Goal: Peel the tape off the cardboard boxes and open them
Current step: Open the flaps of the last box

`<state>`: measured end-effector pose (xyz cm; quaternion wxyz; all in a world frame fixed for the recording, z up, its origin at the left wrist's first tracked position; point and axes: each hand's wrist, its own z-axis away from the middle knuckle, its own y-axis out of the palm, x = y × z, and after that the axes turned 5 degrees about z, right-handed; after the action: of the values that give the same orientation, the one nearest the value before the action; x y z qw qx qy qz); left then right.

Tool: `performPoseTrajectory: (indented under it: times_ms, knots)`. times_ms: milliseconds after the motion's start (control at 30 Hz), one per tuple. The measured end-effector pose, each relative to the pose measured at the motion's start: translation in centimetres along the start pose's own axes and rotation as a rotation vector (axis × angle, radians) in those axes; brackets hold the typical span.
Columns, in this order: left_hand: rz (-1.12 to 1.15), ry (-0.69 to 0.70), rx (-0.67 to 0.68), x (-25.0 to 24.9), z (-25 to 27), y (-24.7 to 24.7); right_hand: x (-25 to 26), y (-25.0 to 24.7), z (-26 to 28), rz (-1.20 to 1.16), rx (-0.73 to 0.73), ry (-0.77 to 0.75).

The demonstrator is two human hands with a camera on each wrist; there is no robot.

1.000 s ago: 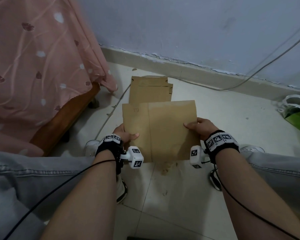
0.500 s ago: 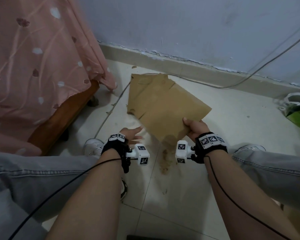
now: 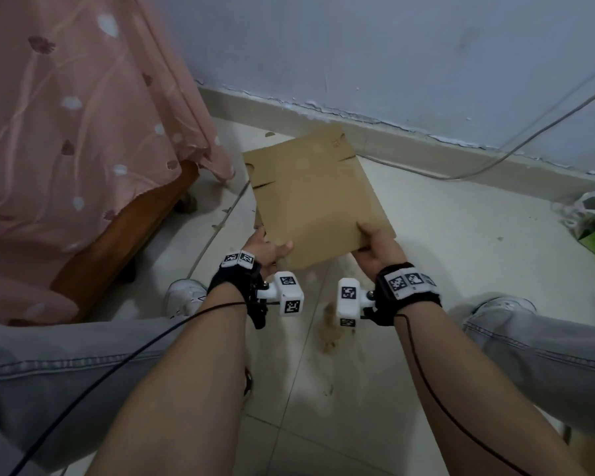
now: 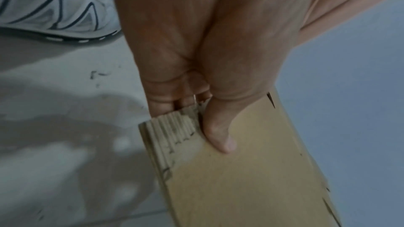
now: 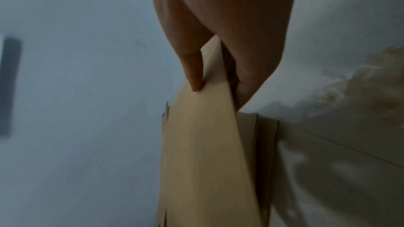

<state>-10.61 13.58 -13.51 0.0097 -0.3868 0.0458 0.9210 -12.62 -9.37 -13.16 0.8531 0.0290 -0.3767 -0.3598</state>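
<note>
Here the left hand (image 3: 267,249) pinches the near left corner of the flattened cardboard box (image 3: 315,197), thumb (image 4: 218,137) pressed on the top face and the fingers tucked underneath, beside a patch where the outer paper is torn away and the corrugation shows. The right hand (image 3: 375,247) pinches the near right corner the same way, thumb on top and fingers below. Between them the box hangs above the tiled floor (image 3: 461,235), its far end with the slotted flaps pointing toward the wall (image 3: 392,46).

No tape is visible on the upper face (the underside is hidden), so the step in hand looks like inspecting or turning the box to find the seam. To do it well, keep both pinches close to the corners, rotate the panel slowly so the flap edges come into sight, and avoid bending the weakened torn corner. A second piece of cardboard seems to lie beneath it; I cannot tell whether they touch. Off to the left stands a bed with a pink cover (image 3: 66,132), and a cable (image 3: 495,159) runs along the skirting.
</note>
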Motion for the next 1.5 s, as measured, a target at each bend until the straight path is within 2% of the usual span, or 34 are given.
performPoseTrajectory:
  times_ms: [33,100,200,267,333,533,700,767,867,933,1067,1200,1333,1500]
  knots:
    - [-0.044,-0.001,-0.01,0.1,-1.3,-0.8,0.5,-0.7,-0.1,0.016,0.015,-0.002]
    - [-0.134,0.005,-0.026,0.0,-3.7,-1.9,1.6,-1.5,-0.4,0.192,0.037,-0.006]
    - [-0.234,-0.012,-0.017,-2.1,-2.3,-1.6,2.4,-2.2,-1.3,0.444,0.012,-0.011]
    - [-0.227,0.044,-0.061,-2.7,-2.2,-1.1,2.4,-2.2,-2.3,0.472,0.009,0.008]
    - [-0.118,0.099,-0.154,-2.6,-2.8,-0.8,1.5,-1.9,-3.4,0.431,-0.01,0.03]
    - [0.169,0.055,-0.284,-0.4,-6.0,-0.9,-2.4,-1.1,-7.5,0.31,-0.078,0.082]
    - [0.361,0.024,-0.252,-0.1,-8.8,-0.5,-1.9,1.0,-10.0,0.331,-0.12,-0.009]
    - [0.374,0.041,-0.294,0.1,-9.8,-0.6,-1.4,2.1,-11.1,0.392,-0.126,-0.076]
    - [0.34,0.075,-0.388,-0.1,-11.1,-0.8,-0.8,3.8,-12.4,0.566,-0.136,-0.19]
    - [0.361,0.05,-0.403,-0.4,-11.8,-0.9,-0.8,4.6,-13.1,0.73,-0.156,-0.226]
    - [0.318,-0.027,-0.427,-0.4,-13.0,-1.2,-1.6,4.9,-14.6,0.935,-0.228,-0.21]
    - [0.229,-0.037,-0.481,0.4,-14.2,-1.4,-1.9,4.4,-13.9,1.134,-0.27,-0.182]
    - [0.23,-0.074,-0.384,0.2,-14.4,-1.6,-1.9,4.0,-13.6,1.201,-0.217,-0.156]
    - [-0.006,-0.088,-0.412,0.1,-14.0,-2.2,-0.5,4.7,-12.0,1.131,-0.369,-0.143]
